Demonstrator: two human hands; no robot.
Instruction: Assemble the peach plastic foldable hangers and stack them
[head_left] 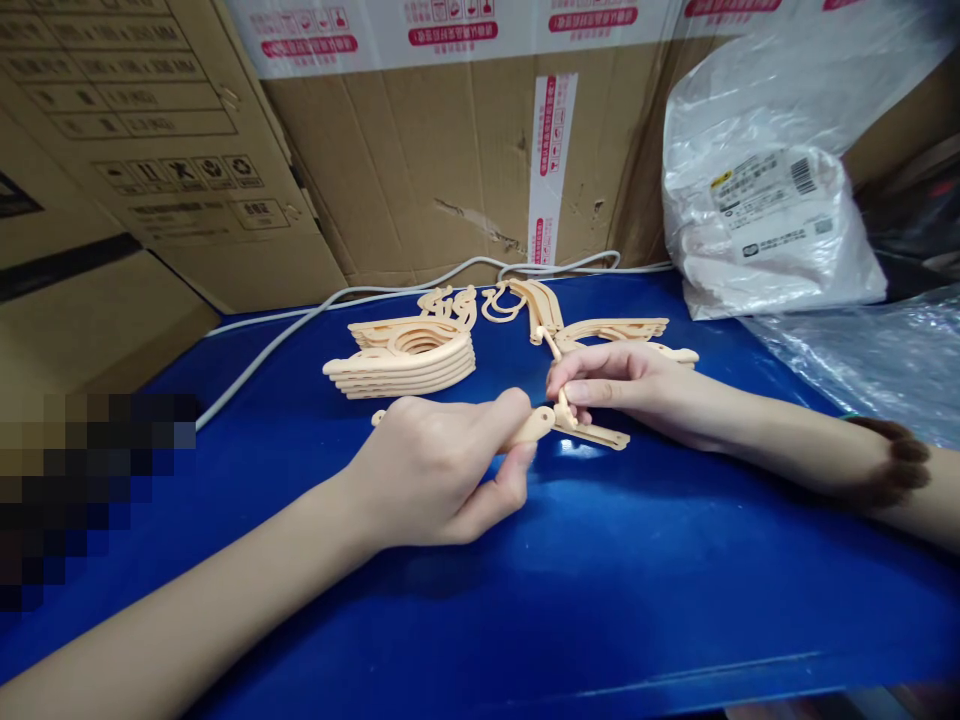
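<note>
A glossy, flat blue tabletop is occupied left of centre by a neat stack of curved cream plastic pieces. Small cream plastic hooks are laid behind it; a translucent plastic bag with white labels is set at right.

Gripping a bar in the left hand, mid-frame, and pinching a rod in the right hand!

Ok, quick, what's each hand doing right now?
Left hand: closed, holding a flat beige piece with a rounded end.
Right hand: closed, pinching a slim beige piece between thumb and fingers.
</note>
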